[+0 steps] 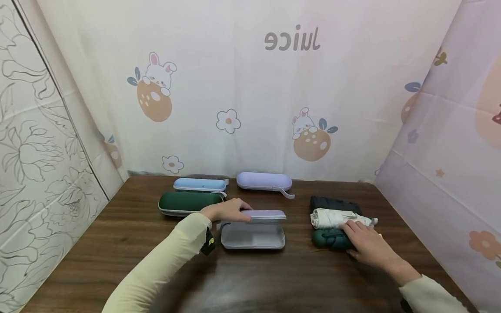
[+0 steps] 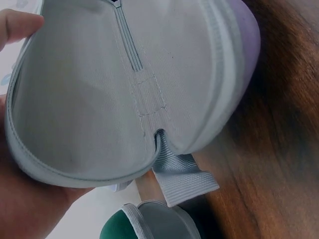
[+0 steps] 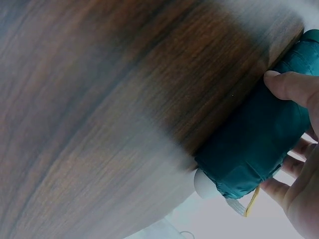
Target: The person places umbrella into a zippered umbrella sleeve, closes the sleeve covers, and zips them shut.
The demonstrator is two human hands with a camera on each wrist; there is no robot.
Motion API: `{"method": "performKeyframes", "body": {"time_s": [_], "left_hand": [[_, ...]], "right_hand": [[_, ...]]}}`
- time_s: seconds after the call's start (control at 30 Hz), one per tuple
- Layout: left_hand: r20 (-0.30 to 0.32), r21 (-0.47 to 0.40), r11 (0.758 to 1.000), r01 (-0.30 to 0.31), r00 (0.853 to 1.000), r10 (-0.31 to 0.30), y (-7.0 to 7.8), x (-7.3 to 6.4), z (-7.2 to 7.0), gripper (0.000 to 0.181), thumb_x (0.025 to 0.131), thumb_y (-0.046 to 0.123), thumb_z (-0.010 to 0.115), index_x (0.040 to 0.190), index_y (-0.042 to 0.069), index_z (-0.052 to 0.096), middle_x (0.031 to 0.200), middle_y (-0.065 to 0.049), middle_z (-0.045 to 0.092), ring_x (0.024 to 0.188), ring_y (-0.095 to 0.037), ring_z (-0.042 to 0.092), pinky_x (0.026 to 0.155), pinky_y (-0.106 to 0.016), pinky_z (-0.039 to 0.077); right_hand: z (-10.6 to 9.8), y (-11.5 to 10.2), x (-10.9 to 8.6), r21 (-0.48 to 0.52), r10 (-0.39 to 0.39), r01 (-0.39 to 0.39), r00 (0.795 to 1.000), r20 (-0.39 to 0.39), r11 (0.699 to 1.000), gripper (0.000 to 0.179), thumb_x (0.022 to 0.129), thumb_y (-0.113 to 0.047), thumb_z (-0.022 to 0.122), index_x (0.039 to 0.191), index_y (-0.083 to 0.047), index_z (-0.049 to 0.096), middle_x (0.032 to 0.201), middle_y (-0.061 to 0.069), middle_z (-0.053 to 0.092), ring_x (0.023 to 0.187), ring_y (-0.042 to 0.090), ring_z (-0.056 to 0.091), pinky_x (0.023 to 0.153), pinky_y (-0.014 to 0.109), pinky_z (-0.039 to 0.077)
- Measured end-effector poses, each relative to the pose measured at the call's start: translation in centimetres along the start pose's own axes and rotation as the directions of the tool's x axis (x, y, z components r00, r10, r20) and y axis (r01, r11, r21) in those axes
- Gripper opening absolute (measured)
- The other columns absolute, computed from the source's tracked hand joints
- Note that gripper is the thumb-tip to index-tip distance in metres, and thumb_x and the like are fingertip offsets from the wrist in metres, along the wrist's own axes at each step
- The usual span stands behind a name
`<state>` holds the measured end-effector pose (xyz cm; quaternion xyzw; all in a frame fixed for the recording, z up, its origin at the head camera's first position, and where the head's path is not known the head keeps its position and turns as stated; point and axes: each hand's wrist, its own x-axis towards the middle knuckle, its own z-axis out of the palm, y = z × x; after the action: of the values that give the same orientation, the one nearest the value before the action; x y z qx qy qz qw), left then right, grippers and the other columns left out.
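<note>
A lilac zip case (image 1: 252, 237) with a grey lining lies unzipped on the table, its lid raised. My left hand (image 1: 228, 210) holds that lid by its edge, thumb at the inner rim and palm behind the shell. The lining (image 2: 75, 99) and a grey strap (image 2: 184, 181) fill the left wrist view. Over to the right, my right hand (image 1: 368, 244) grips a dark green folded umbrella (image 3: 254, 139), with the thumb along its near side and the fingers around the far side. A white folded umbrella (image 1: 330, 218) lies right behind it, partly under the fingertips in the head view.
Behind the white umbrella is a black folded umbrella (image 1: 336, 204). Closed cases stand at the back left: a dark green case (image 1: 189, 201), a light blue case (image 1: 199, 184) and a lilac case (image 1: 263, 181). A printed curtain (image 1: 250, 87) hangs behind the wooden table (image 1: 297, 282).
</note>
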<state>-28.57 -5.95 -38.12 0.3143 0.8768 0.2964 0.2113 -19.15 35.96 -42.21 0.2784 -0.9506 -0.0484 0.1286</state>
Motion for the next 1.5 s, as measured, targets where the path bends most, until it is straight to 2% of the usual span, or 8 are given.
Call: {"method": "performKeyframes", "body": {"time_s": [0.83, 1.5], "left_hand": [[-0.01, -0.078, 0.996, 0.031, 0.999, -0.032, 0.04, -0.18, 0.62, 0.048, 0.091, 0.029, 0.06, 0.133, 0.006, 0.055, 0.132, -0.006, 0.054, 0.119, -0.018, 0.051, 0.096, -0.039, 0.042], [-0.014, -0.075, 0.996, 0.044, 0.999, -0.046, 0.19, -0.19, 0.65, 0.05, 0.09, 0.03, 0.059, 0.134, 0.007, 0.054, 0.132, -0.005, 0.055, 0.116, -0.016, 0.053, 0.094, -0.038, 0.043]], "right_hand": [[0.06, -0.29, -0.08, 0.002, 0.007, -0.007, 1.0, -0.012, 1.0, 0.062, 0.064, -0.018, 0.086, 0.116, -0.003, 0.055, 0.107, 0.011, 0.055, 0.098, 0.032, 0.055, 0.076, 0.055, 0.046], [0.01, -0.47, -0.09, 0.001, 0.017, -0.017, 1.0, -0.002, 1.0, 0.062, 0.064, -0.019, 0.087, 0.115, -0.004, 0.056, 0.106, 0.01, 0.055, 0.098, 0.032, 0.055, 0.076, 0.054, 0.046]]}}
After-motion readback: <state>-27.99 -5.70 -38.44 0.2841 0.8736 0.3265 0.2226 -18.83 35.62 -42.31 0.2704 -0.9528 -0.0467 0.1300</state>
